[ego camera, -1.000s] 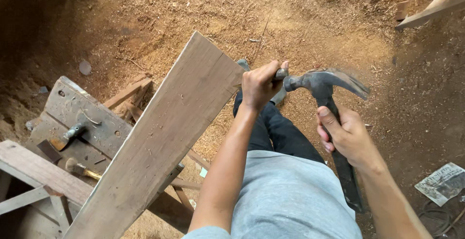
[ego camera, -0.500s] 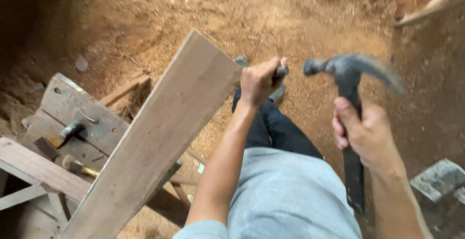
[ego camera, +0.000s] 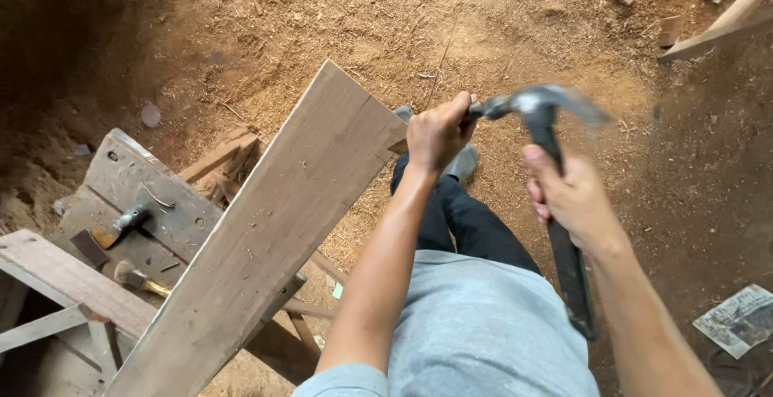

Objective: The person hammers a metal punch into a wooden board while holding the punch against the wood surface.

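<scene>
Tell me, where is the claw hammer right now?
In the head view, the claw hammer is right of centre, held in the right hand, its head beside the left hand at the plank's end.

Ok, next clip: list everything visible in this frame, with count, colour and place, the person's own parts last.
plank: one, grey-brown, slanting from lower left to centre.
workbench: one, weathered grey, left, under the plank.
small hammer: one, metal head, lying on the workbench.
brush: one, yellowish handle, on the workbench beside the plank.
claw hammer: one, dark, raised right of centre.
newspaper scrap: one, grey, lower right floor.
wood offcuts: several, pale, top right floor.
left hand: at the plank's top corner, closed on something small.
right hand: gripping the claw hammer's handle.
</scene>
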